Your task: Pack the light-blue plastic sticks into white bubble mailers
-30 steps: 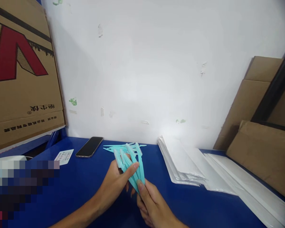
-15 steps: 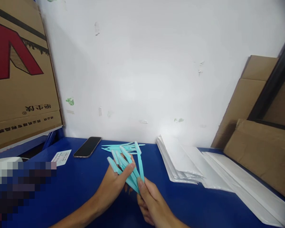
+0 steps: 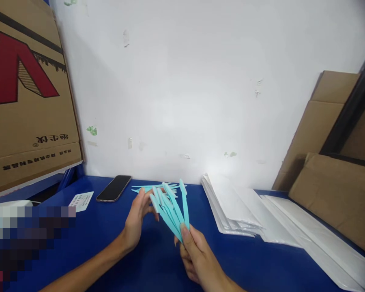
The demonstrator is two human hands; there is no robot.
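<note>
My right hand [image 3: 197, 253] is closed around the lower ends of several light-blue eyebrow razors [image 3: 172, 215], which fan upward with their pale heads on top. My left hand [image 3: 136, 217] is beside the fan on its left, fingers apart and slightly curled, with nothing seen in it. Behind both hands, a loose pile of similar eyebrow razors [image 3: 136, 187] lies on the blue table near the wall. The fan and my left fingers partly cover this pile.
A smartphone [image 3: 114, 188] and a printed white card [image 3: 81, 200] lie at the left. White envelope-like packets [image 3: 228, 202] are stacked at the right, with more flat white packets [image 3: 310, 231] beyond. Cardboard boxes [image 3: 334, 194] stand on the right, a large carton [image 3: 33, 121] on the left.
My left hand has let go of the razors and moved left, its fingers opening. My right hand keeps the bunch, shifted slightly right. The camera view has shifted slightly.
</note>
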